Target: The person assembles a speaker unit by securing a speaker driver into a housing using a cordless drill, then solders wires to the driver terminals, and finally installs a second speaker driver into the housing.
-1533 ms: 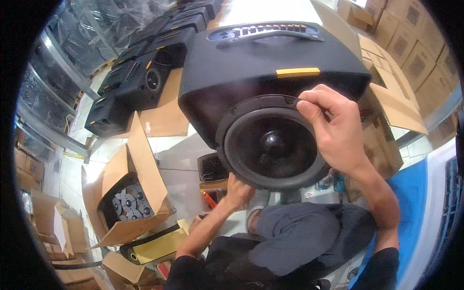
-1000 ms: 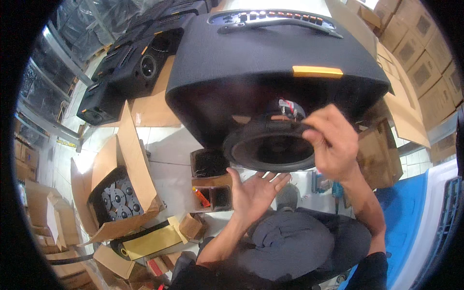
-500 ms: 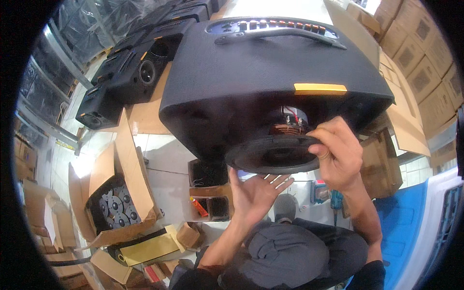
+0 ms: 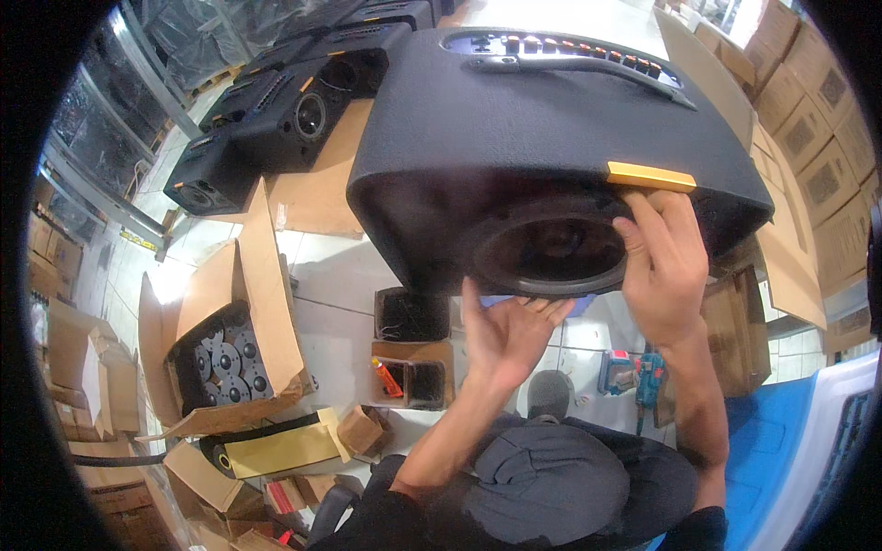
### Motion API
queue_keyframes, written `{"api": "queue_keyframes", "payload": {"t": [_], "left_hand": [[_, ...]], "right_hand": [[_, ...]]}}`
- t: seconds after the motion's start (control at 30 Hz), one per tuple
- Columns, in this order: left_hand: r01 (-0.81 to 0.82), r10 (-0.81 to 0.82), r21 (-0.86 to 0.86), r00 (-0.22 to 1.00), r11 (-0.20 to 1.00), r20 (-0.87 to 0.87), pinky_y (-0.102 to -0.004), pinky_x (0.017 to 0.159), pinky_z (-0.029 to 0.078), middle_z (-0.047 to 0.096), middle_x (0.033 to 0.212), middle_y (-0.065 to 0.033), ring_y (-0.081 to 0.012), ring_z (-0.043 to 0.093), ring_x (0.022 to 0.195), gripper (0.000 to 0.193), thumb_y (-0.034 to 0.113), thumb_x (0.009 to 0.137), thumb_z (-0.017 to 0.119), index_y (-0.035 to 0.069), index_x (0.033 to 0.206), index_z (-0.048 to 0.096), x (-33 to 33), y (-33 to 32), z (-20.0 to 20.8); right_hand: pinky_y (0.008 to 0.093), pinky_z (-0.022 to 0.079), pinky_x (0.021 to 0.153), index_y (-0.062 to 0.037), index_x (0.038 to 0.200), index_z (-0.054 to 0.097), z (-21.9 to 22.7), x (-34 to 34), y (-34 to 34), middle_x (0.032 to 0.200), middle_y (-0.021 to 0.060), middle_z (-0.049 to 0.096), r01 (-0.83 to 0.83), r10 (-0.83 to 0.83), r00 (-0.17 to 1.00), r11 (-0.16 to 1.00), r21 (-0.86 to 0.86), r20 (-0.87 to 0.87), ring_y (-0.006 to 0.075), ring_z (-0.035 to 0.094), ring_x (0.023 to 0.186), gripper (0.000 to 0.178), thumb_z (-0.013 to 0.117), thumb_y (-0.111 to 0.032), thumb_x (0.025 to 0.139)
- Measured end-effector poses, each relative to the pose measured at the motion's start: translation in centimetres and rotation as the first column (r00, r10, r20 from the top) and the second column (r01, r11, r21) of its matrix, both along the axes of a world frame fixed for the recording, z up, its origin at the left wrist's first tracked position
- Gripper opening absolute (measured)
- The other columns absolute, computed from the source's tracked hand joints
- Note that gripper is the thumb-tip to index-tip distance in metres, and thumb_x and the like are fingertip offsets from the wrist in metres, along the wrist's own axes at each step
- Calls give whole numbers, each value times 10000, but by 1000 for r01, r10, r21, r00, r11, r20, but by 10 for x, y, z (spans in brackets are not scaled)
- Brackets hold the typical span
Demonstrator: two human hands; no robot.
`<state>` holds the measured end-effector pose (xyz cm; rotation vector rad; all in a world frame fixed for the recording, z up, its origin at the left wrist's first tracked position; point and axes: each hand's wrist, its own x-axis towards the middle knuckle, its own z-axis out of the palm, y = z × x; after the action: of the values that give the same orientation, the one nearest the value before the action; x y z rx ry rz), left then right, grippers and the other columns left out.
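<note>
A large black speaker cabinet (image 4: 514,129) faces me, with a handle (image 4: 588,69) and a row of knobs on top. A round black speaker driver (image 4: 551,257) lies in the opening of its front, wires and magnet now hidden. My right hand (image 4: 666,266) pinches the driver's right edge, its fingertips just under a yellow-orange strip (image 4: 650,176). Below the driver, my left hand (image 4: 510,340) is palm up with fingers stretched apart; the thumb touches the lower left rim, and the fingertips reach under the lower edge.
An open carton (image 4: 266,303) of round grey parts stands left, near a divided box (image 4: 413,354) with an orange tube (image 4: 386,376). A teal power tool (image 4: 649,378) lies on the floor at right. More black speakers (image 4: 276,129) stand behind left; stacked cartons (image 4: 813,101) rise at right.
The driver has gone from hanging tilted before the cabinet, wires showing, to sitting in the front opening. Both hands moved up with it. The view has shifted slightly.
</note>
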<state>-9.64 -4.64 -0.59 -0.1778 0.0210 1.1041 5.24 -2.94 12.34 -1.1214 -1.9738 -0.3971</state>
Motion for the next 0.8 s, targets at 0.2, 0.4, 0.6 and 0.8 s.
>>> {"api": "queue_keyframes", "payload": {"t": [0.2,0.4,0.6,0.8], "left_hand": [[-19,19,5,999,1000,41,-591,1175,139,197,1561,-219,-410,185,1441,893,715,911,351,65,1510,218,4,2,5],[-53,53,12,999,999,1,-601,1168,138,223,1555,-217,-409,191,1440,834,675,933,346,83,1510,242,2,0,9],[-56,56,-90,998,994,-7,-603,1152,189,389,1430,-200,-386,340,1348,777,653,921,392,53,1413,372,6,1,9],[-72,75,27,992,997,-106,-593,1146,221,228,1527,-236,-432,248,1397,910,664,863,430,15,1473,247,4,3,7]], "right_hand": [[424,476,790,93,1088,623,-12,0,5,981,199,565,49,-60,993,992,115,97,351,563,890,322,682,31,777],[460,470,861,101,1188,589,-21,-2,-1,1092,242,546,103,-119,982,988,114,144,400,550,991,396,668,20,808],[444,457,964,122,1236,552,-31,-1,-8,1257,273,532,91,-96,987,995,45,128,420,531,1142,486,681,-9,786],[407,479,949,115,1182,591,-66,15,-29,1223,244,603,175,-185,981,973,152,52,401,577,1122,422,689,7,786]]}}
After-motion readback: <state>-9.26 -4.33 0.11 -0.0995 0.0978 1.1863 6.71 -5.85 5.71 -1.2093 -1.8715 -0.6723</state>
